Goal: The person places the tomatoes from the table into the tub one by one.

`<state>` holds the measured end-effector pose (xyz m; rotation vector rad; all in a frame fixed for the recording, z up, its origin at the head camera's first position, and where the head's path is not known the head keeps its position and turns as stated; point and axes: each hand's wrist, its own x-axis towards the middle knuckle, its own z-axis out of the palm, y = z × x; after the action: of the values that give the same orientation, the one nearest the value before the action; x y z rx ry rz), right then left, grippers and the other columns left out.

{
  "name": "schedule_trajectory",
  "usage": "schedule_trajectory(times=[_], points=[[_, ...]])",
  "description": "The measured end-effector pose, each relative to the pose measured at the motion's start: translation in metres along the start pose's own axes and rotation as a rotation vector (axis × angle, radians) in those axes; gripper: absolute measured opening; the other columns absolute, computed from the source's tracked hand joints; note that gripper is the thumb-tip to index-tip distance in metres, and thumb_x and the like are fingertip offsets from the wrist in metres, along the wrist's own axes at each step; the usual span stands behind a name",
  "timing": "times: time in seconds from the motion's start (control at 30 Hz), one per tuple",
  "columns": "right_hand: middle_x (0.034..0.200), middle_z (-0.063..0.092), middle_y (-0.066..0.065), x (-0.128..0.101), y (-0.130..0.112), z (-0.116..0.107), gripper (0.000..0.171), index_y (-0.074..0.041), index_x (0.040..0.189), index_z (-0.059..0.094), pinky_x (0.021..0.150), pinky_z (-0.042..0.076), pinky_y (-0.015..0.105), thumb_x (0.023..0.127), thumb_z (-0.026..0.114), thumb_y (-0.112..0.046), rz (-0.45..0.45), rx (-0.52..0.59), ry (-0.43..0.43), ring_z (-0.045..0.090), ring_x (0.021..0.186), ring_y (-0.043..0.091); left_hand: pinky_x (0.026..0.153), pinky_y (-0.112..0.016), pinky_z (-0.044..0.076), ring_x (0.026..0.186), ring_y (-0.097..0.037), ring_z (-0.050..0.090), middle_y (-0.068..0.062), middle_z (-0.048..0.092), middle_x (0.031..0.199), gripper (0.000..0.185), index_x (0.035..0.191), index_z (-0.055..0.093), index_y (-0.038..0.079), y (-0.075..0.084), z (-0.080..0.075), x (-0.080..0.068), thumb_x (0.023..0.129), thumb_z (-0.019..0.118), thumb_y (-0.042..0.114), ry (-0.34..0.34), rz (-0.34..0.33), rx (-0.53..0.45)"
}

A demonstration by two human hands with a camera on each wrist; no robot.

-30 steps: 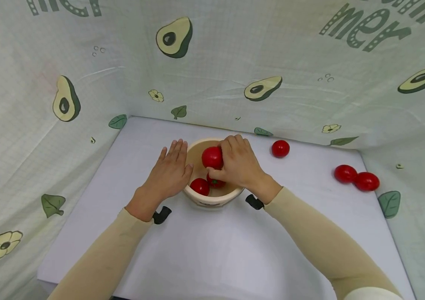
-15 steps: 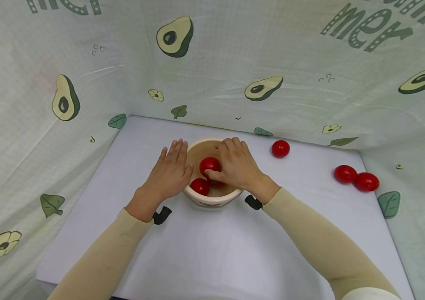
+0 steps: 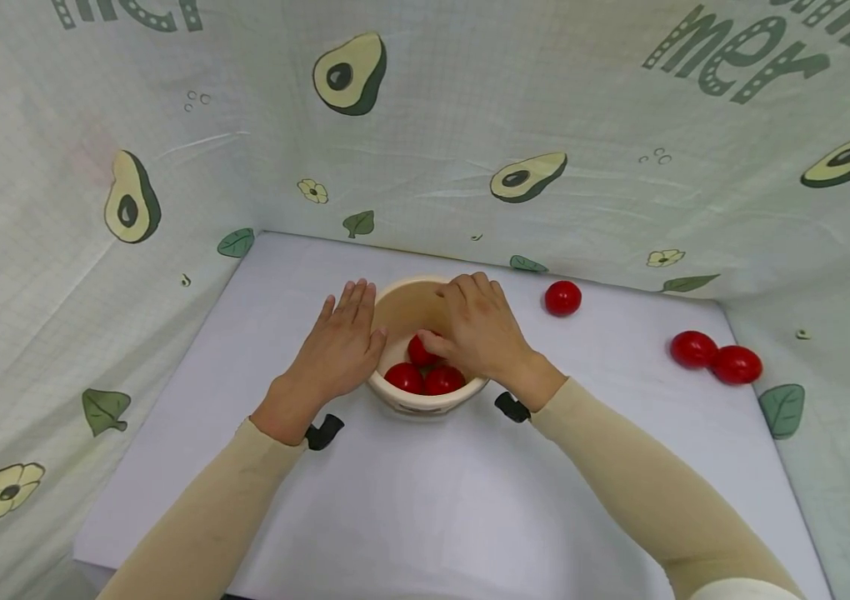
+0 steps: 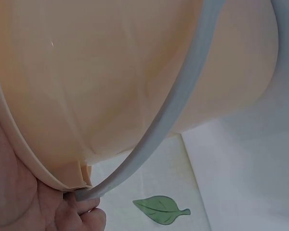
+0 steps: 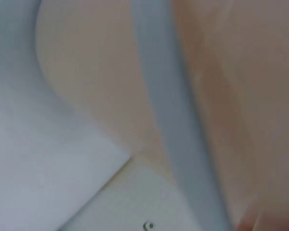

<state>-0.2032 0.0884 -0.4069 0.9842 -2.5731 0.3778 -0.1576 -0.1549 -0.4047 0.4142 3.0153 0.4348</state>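
A cream plastic bucket (image 3: 425, 405) stands between the two hands in the head view, with three red tomatoes (image 3: 404, 377) at its bottom. The left hand (image 3: 337, 350) lies with straight fingers along the bucket's left rim. In the left wrist view its palm and fingertips show right at the rim, beside the end of the grey handle (image 4: 169, 108). Over the right part of the opening is the right hand (image 3: 487, 333), fingers loosely bent and thumb reaching inward above a partly covered tomato (image 3: 422, 348). No tomato shows in its fingers. The right wrist view is blurred, mostly bucket wall (image 5: 101, 62).
One tomato (image 3: 563, 297) sits behind and right of the bucket on the white table (image 3: 425, 508). Two more tomatoes (image 3: 737, 365) lie side by side near the table's right edge. Avocado-print cloth (image 3: 425, 150) rises behind and at both sides.
The tomato at the right hand's fingers dropped into the bucket, and the tomatoes inside shifted toward the front. The right hand has stayed almost in place; the left hand has not moved.
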Motion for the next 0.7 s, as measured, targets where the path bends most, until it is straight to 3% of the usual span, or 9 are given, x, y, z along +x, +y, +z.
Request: schedule_trajectory(times=[0.17, 0.33, 0.43, 0.57, 0.7], points=[[0.116, 0.064, 0.021, -0.005, 0.029, -0.009, 0.058, 0.006, 0.123, 0.063, 0.088, 0.047, 0.050, 0.092, 0.074, -0.043, 0.000, -0.004, 0.126, 0.056, 0.105, 0.037, 0.133, -0.054, 0.008, 0.165, -0.035, 0.009, -0.022, 0.016, 0.175, 0.072, 0.167, 0.014, -0.004, 0.000, 0.000, 0.000, 0.111, 0.037, 0.036, -0.003, -0.009, -0.008], [0.114, 0.062, 0.028, -0.017, 0.082, -0.017, 0.064, 0.011, 0.123, 0.062, 0.082, 0.044, 0.055, 0.090, 0.078, -0.042, 0.070, -0.091, 0.164, 0.054, 0.104, 0.045, 0.133, -0.054, 0.007, 0.165, -0.035, 0.008, -0.021, 0.016, 0.175, 0.072, 0.167, 0.014, -0.004, 0.001, -0.001, 0.000, 0.111, 0.038, 0.035, -0.008, -0.017, -0.010], [0.115, 0.061, 0.031, -0.030, 0.118, -0.016, 0.068, 0.012, 0.124, 0.061, 0.082, 0.043, 0.058, 0.089, 0.079, -0.043, 0.170, -0.149, 0.123, 0.052, 0.107, 0.049, 0.133, -0.053, 0.006, 0.165, -0.035, 0.008, -0.021, 0.016, 0.175, 0.072, 0.167, 0.013, -0.003, 0.001, -0.001, 0.000, 0.111, 0.038, 0.035, -0.011, -0.018, -0.012], [0.125, 0.057, 0.034, -0.048, 0.159, -0.013, 0.072, 0.014, 0.129, 0.057, 0.091, 0.044, 0.064, 0.090, 0.076, -0.044, 0.330, -0.202, -0.022, 0.048, 0.116, 0.052, 0.133, -0.055, 0.008, 0.164, -0.036, 0.010, -0.022, 0.017, 0.175, 0.071, 0.167, 0.015, -0.004, 0.000, -0.001, -0.001, 0.111, 0.040, 0.034, 0.002, -0.007, -0.007], [0.128, 0.052, 0.037, -0.063, 0.185, -0.009, 0.072, 0.017, 0.128, 0.050, 0.099, 0.042, 0.068, 0.093, 0.072, -0.042, 0.440, -0.213, -0.164, 0.045, 0.119, 0.053, 0.133, -0.056, 0.009, 0.164, -0.038, 0.012, -0.023, 0.018, 0.174, 0.071, 0.166, 0.017, -0.005, -0.001, 0.000, 0.000, 0.111, 0.040, 0.033, 0.013, 0.005, -0.001]])
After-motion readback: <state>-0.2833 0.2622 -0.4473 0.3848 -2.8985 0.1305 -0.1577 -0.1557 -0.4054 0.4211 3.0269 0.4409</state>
